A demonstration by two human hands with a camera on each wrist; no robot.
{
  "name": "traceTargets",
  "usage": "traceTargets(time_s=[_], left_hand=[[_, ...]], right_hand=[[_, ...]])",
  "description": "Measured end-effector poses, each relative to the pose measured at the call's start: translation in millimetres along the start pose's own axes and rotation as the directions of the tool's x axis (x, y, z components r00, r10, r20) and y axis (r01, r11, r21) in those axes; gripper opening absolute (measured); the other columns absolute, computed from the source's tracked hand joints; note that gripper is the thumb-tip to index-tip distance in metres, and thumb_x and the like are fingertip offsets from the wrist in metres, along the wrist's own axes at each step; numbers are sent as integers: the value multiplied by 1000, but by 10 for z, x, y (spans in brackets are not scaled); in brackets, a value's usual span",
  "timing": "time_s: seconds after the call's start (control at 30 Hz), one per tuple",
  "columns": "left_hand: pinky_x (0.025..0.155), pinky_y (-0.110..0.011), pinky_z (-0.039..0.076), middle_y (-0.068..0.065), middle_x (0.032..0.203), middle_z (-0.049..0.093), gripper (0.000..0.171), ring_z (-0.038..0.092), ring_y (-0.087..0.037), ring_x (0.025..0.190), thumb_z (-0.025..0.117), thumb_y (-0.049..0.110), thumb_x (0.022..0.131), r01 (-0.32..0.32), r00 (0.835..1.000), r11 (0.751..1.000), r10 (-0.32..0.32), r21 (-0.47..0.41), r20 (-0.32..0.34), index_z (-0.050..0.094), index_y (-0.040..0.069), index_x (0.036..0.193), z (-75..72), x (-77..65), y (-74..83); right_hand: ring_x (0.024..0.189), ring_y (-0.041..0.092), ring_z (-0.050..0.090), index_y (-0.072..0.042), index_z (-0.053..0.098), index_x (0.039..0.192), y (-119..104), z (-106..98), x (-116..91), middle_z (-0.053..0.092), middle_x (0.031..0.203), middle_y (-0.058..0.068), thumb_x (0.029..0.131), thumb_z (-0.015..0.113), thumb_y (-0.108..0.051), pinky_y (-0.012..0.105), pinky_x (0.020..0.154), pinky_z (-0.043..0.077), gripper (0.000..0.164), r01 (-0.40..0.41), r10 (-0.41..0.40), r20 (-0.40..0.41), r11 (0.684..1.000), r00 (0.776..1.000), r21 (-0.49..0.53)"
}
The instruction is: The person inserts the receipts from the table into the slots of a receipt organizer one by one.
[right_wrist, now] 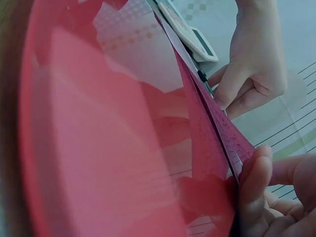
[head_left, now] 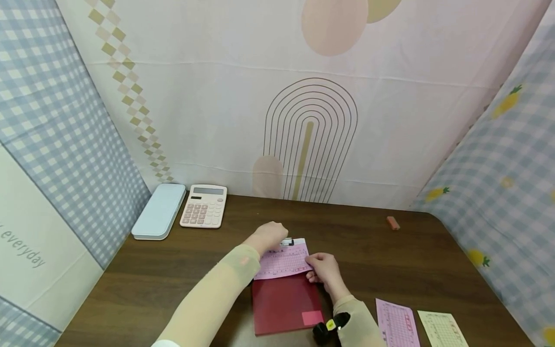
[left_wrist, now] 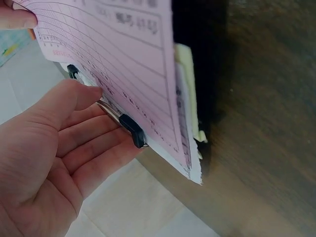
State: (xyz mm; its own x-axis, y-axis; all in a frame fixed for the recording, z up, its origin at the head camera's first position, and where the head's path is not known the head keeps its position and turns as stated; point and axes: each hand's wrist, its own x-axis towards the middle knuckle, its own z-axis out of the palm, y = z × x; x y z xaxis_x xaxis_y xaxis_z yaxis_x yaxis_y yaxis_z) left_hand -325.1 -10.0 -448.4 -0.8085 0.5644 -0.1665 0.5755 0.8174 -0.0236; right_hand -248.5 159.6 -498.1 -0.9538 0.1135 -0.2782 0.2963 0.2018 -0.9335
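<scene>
I see the left hand (head_left: pixel 270 234), its fingertips hidden in the head view, gripping the metal clip (head_left: pixel 289 242) at the far edge of the dark red folder (head_left: pixel 279 308). The ruled pink form (head_left: pixel 284 262), its fine print unreadable to me, covers the folder's far part; the right hand (head_left: pixel 325 271) pinches its right edge

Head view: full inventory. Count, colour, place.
calculator: 1, cream, back left
case: 1, pale blue, left of calculator
small block: 1, orange, back right
clip: 1, black-and-silver, clipped form's top
clipped form: 1, pink, over board's top
board: 1, dark red, front centre
tab: 1, pink, board's near-right corner
loose forms: 2, pink and pale yellow, front right
table: 1, brown, beneath
cloths: 3, whitish back, blue-checked sides
wrist device: 1, black, right wrist
sleeves: 2, cream, forearms
hands: 2, bare, left hand at clip, right hand pinching clipped form
</scene>
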Motion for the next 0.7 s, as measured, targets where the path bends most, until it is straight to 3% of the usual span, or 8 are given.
traceTargets(time_s=[0.2, 0.47, 0.7], left_hand=[[59, -27, 48, 3, 72, 62, 13, 54, -10, 64, 75, 18, 80, -13, 1000, 1000, 13, -18, 11, 64, 15, 75, -4, 0, -11], [59, -25, 47, 3, 71, 62, 9, 51, -9, 63, 72, 12, 81, -35, 999, 999, 35, 0, -1, 66, 14, 76, 0, 6, -18], [59, -26, 48, 3, 71, 61, 11, 51, -9, 64, 73, 13, 81, -35, 999, 999, 35, 3, -10, 64, 14, 74, -7, 9, -15]], right_hand=[[42, 6, 53, 10, 60, 99, -30, -7, 15, 55, 56, 5, 92, 55, -10, 19, 41, 47, 22, -10, 12, 22, 999, 1000, -53], [38, 5, 46, 6, 64, 90, -51, 9, 36, 56, 56, 1, 89, 58, -12, 18, 38, 35, 20, 38, -44, -35, 988, 998, -147], [37, 5, 43, 5, 65, 87, -58, 20, 87, 54, 52, -1, 88, 59, -13, 19, 37, 31, 19, 47, -57, -54, 985, 997, -165]])
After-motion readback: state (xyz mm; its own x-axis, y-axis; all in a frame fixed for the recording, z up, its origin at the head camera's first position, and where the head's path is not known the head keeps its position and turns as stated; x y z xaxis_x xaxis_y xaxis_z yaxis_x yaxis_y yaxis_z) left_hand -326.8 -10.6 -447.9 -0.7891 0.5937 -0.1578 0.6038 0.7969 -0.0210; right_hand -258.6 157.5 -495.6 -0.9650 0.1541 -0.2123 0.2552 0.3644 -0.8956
